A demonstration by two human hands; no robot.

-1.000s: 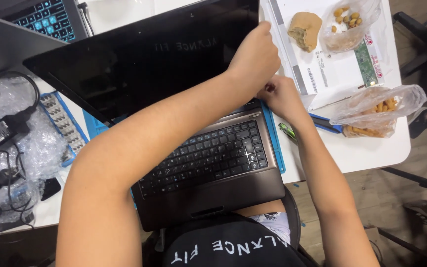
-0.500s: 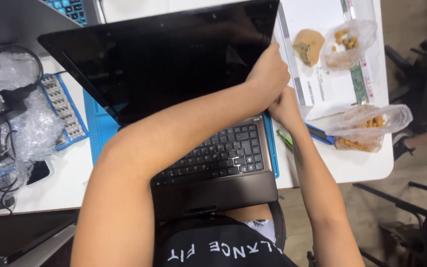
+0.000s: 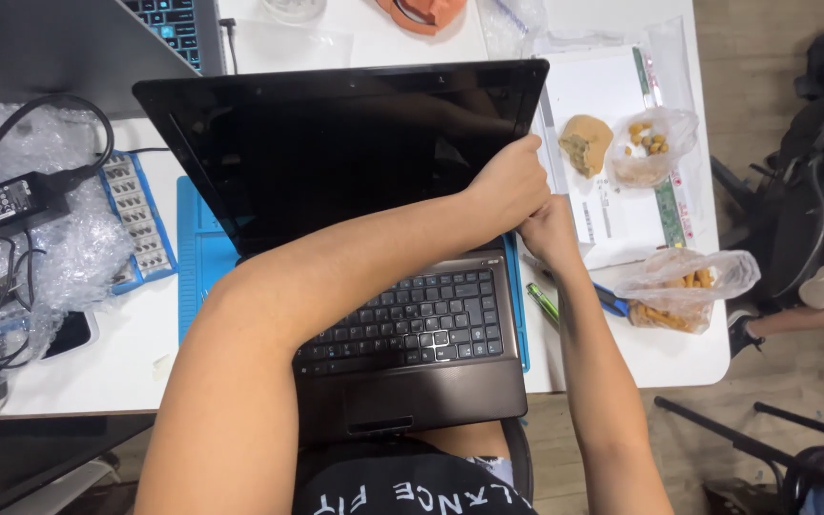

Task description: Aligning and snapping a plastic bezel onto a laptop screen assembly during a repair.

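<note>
While the open laptop [image 3: 402, 315] lies at the centre of the frame with its front edge at our lap, both of our hands have closed in on the lower right corner of its screen, higher in the frame than a second ago. Our left hand [image 3: 510, 186] crosses over the keyboard [image 3: 407, 319] and clamps its fingers on the right edge of the dark display panel [image 3: 336, 143]. Our right hand [image 3: 547, 229] sits just below it, touching it, fingers pressed together at the right hinge; whether they pinch a part or tool we cannot tell. We judge the work now concentrated on that bezel corner. Right of the hands lie a green pen [image 3: 543, 303] and a snack bag [image 3: 684, 286]; beyond them, a bitten bread roll [image 3: 586, 143]. At far left, a power adapter [image 3: 7, 202] rests on bubble wrap [image 3: 50, 248].
</note>
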